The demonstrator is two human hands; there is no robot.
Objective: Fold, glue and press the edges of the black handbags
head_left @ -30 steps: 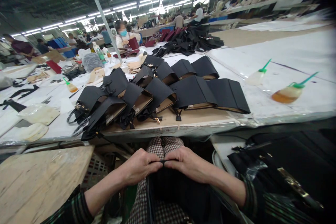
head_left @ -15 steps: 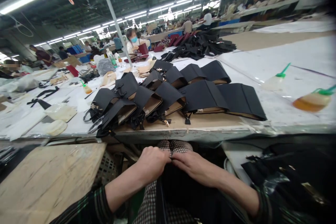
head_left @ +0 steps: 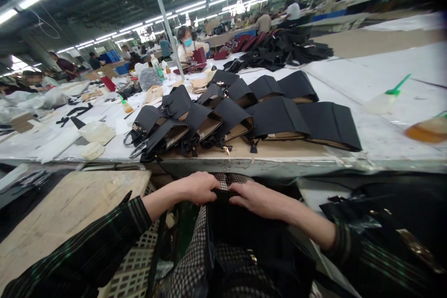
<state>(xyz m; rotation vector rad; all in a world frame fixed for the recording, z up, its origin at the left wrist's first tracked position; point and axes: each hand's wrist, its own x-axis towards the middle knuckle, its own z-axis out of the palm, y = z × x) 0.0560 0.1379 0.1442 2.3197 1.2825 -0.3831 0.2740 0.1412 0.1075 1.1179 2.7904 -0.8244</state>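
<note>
A black bag piece (head_left: 251,228) lies over my lap, with a small gold metal fitting on it. My left hand (head_left: 202,187) pinches its far edge, fingers curled over the rim. Close beside, my right hand (head_left: 256,199) grips the same edge with thumb and fingers, a short gap between the two hands. In front, on the table, sit rows of black handbags (head_left: 279,116) on their sides, their tan linings showing at the openings. Whether the piece in my hands is a finished bag cannot be made out.
The white table (head_left: 380,144) has its front edge just beyond my hands. Glue bottles (head_left: 428,129) stand at right. A wooden board (head_left: 80,214) lies left above a plastic crate (head_left: 136,260). More black bags (head_left: 394,223) lie at right. A co-worker (head_left: 190,49) sits across.
My hands have moved slightly apart along the edge of the black bag piece, and its gold fitting shows more. The head view has tilted down and shifted left.
</note>
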